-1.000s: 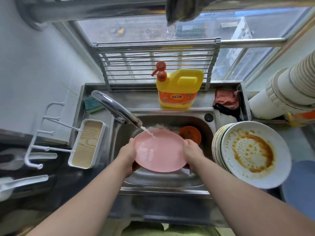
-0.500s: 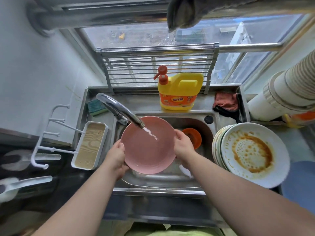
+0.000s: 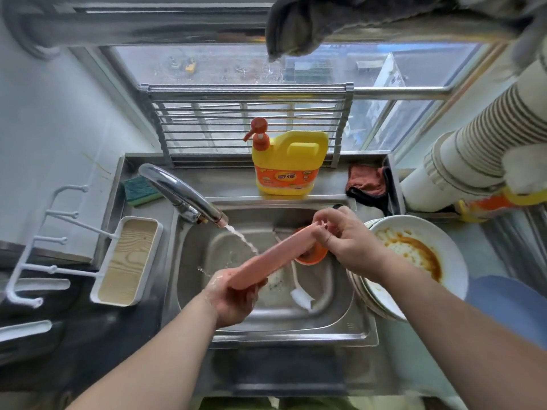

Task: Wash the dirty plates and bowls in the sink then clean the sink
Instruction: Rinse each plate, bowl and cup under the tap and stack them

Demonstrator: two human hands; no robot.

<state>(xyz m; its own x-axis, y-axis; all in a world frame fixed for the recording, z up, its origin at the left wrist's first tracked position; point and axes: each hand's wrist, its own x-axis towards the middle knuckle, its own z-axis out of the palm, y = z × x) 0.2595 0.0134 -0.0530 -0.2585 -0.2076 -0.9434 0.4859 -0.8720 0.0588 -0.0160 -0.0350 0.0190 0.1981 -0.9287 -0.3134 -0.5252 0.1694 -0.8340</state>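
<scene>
A pink plate is held edge-on over the steel sink, slanting from lower left to upper right. My left hand grips its lower rim and my right hand pinches its upper rim. Water runs from the faucet onto the plate. Behind the plate an orange bowl sits in the basin, partly hidden. A white dish brush lies on the sink floor. A stack of dirty white plates, the top one smeared with brown sauce, leans at the sink's right edge.
A yellow detergent jug stands behind the sink before a metal rack. A green sponge lies back left, a red cloth back right. A white holder sits left of the basin.
The plate has turned from facing me to edge-on under the water. My right hand moved up and right along the rim; my left hand shifted to the lower rim.
</scene>
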